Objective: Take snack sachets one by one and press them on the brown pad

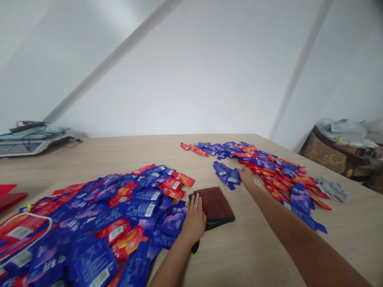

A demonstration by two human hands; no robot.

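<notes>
My left hand (195, 217) lies with its fingers stretched out over the left edge of a reddish-brown folded pad (217, 203) with a dark underside. Right beside it are a blue flat printed carton (174, 219) and the near heap of blue and red flat cartons (119, 207). Farther off, my right hand (247, 177) reaches to a small group of blue flat cartons (226, 173). Its fingers are closed at the right edge of one blue carton (234, 176); they show small and partly hidden.
A second heap of red and blue cartons (269, 167) spreads across the table's right side, with grey gloves (332, 188) at its end. Back left stands a scale (30, 143) with a cable. A patterned chair (326, 153) holding plastic bags is beyond the right edge. A white wall (185, 79) stands behind.
</notes>
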